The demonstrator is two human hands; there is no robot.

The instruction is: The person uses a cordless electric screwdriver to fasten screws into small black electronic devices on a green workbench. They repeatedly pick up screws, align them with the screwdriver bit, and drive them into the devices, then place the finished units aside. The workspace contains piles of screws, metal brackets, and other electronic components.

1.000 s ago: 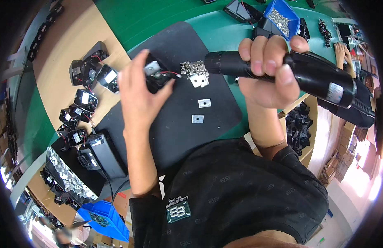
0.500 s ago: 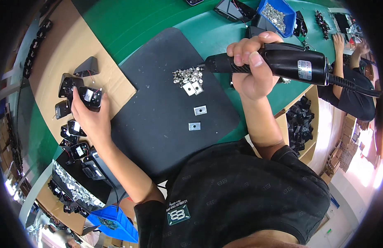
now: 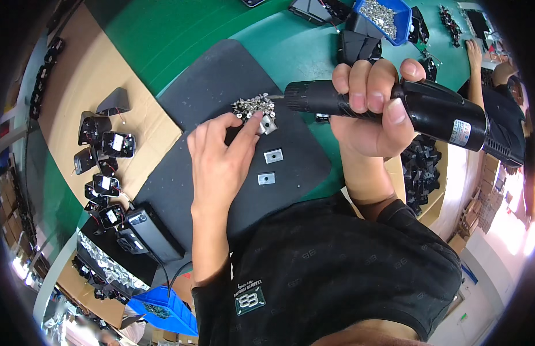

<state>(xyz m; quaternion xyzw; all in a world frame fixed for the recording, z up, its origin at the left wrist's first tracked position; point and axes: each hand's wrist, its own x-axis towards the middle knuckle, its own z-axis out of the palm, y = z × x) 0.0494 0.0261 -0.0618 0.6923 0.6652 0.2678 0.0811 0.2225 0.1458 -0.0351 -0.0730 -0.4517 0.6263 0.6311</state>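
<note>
My right hand (image 3: 368,109) is wrapped round a black electric screwdriver (image 3: 443,112), held raised and nearly level over the right side of the black mat (image 3: 215,81). Its tip points left at a pile of silver screws (image 3: 253,105). My left hand (image 3: 218,164) lies over the mat with fingers apart, its index fingertip at the near edge of the screws; no held thing shows. Square metal plates (image 3: 268,126) lie beside that fingertip, partly covered. Nearer me are two separate plates, an upper one (image 3: 273,155) and a lower one (image 3: 266,179), each with a dark hole.
On cardboard (image 3: 146,109) at the left stand several black housings (image 3: 118,144) with wires. A black box-shaped device with a cable (image 3: 155,230) lies near the mat's left corner. A blue bin of metal parts (image 3: 385,20) stands far right. Another person's arm (image 3: 474,60) shows at the right.
My left hand has left the black housing on the cardboard and moved right to the screw pile. The screwdriver has shifted slightly right and nearer, still in my right hand.
</note>
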